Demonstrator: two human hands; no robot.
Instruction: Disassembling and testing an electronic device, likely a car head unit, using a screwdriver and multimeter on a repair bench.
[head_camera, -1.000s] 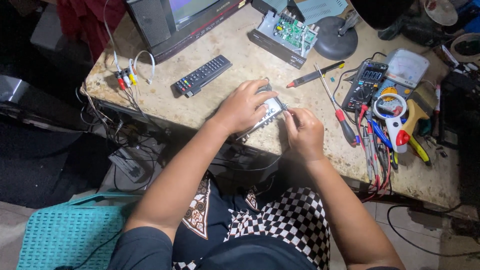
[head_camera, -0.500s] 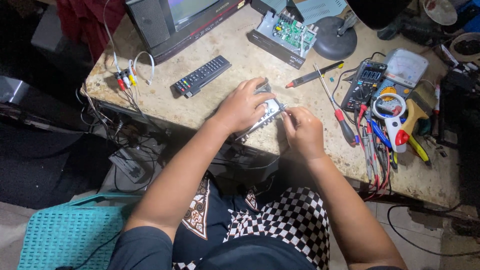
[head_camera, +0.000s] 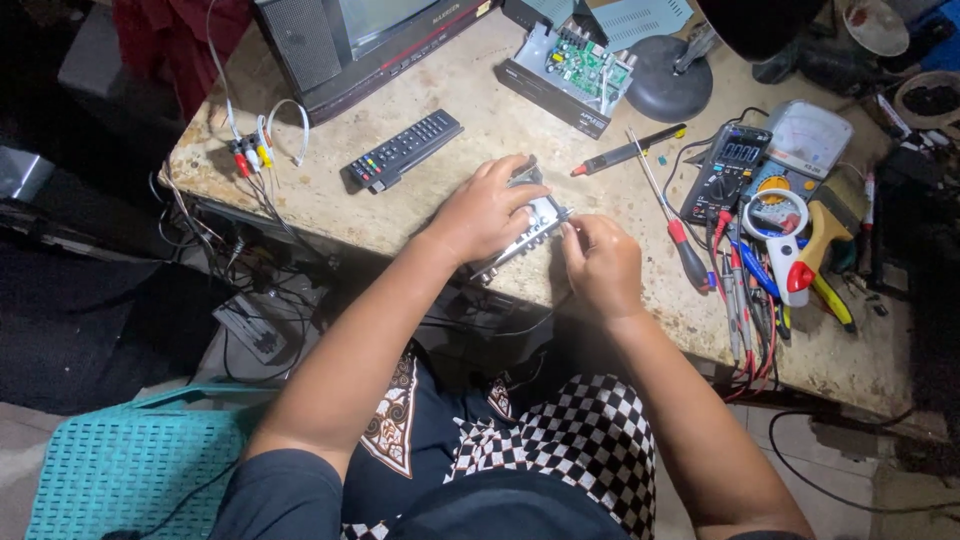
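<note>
On the bench (head_camera: 480, 130), a small metal device (head_camera: 525, 232) is gripped by the left hand (head_camera: 485, 210); its edge is pinched by the right hand (head_camera: 600, 262).

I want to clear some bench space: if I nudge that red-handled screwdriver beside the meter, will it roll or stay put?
The red-handled screwdriver has a round-looking handle and a thin straight shaft, so it would probably roll a little on the flat tabletop. It likely won't go far: the probes and pens lie right beside it. It looks rigid and should be light enough to lift easily.
</note>
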